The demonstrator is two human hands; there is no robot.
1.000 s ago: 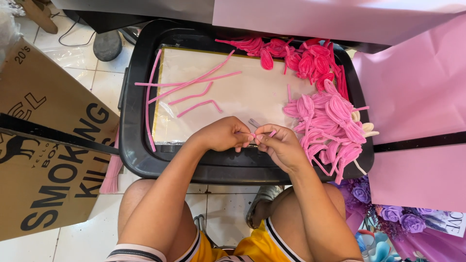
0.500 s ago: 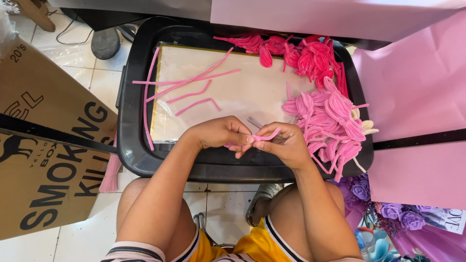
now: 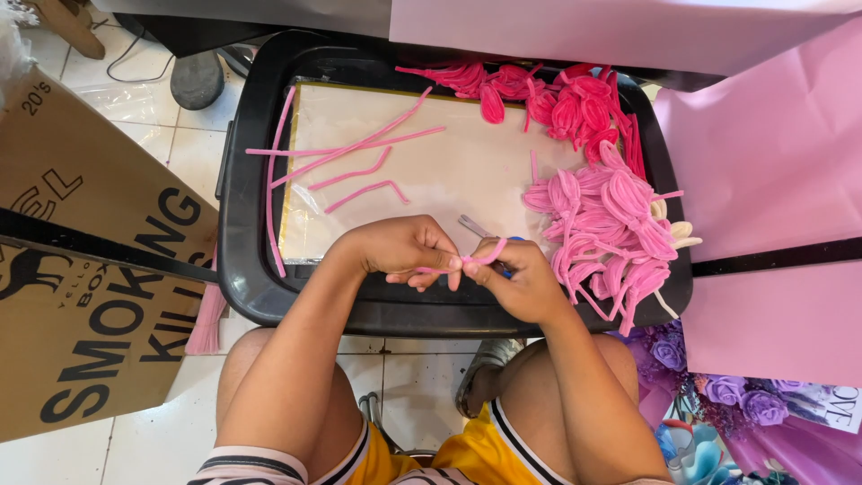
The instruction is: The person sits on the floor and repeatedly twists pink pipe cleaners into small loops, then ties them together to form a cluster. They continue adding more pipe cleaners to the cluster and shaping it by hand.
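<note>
A big brown cardboard box [image 3: 85, 269] leans on the floor, well to the left of the black tray [image 3: 247, 269]. Inside the tray lies a pale board [image 3: 449, 171], and on its left part rest a few straight pink fuzzy sticks [image 3: 350, 148].

At the near edge of the tray, the left hand [image 3: 400, 251] has its fingers pressed together on one end of a short pink fuzzy stick [image 3: 467, 260]. Just beside it, the right hand [image 3: 521, 283] pinches the other end, so the stick sits between both hands, above the tray's front edge. A thin grey tool [image 3: 474, 224] pokes out behind the right hand; what it is I cannot tell.

It looks like the stick is being bent into a loop right now. The next move likely needs a tight twist of the ends, with both pinches held firm.

On the right side of the tray sits a heap of pale pink loops [image 3: 611, 233], and darker pink loops [image 3: 566, 99] lie at its far right corner.
</note>
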